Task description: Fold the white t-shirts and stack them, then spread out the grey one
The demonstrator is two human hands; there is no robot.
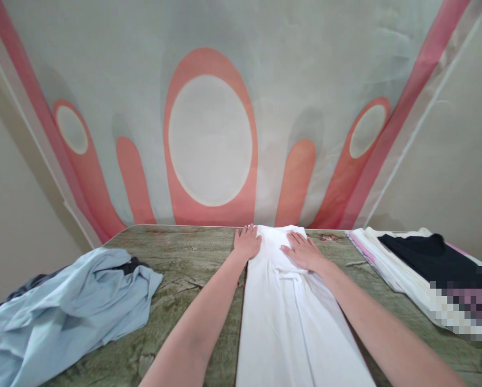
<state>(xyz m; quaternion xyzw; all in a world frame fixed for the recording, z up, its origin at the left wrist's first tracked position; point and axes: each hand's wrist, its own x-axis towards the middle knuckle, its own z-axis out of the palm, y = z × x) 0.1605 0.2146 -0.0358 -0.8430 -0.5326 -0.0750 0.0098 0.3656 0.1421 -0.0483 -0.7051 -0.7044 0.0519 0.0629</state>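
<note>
Evidently we are only partway: our white garment (pixel 271 333) lies lengthwise on the desk (pixel 192 251), under the fingers of our left hand (pixel 247 246) and right hand (pixel 304 252), which rest loosely spread, gripping nothing. It looks mostly flat, though creases show nearer us than the right fingers. Left of the fingers, pale blue clothing (pixel 83 312) lies rumpled, untouched.

Got a wood-grain tabletop (pixel 184 244) here, greenish-brown, printed cracks and all. Heaped on the left end: a rumpled pale blue garment (pixel 83 306), lying over some dark fabric (pixel 134 265). Over on the right — a flat stack of clothes (pixel 394 278), mostly white, topped by a black garment (pixel 418 255), partly pixelated. Past the far edge, a grey backdrop (pixel 281 97) printed with salmon-pink arches — pale ovals inside three of them.
</note>
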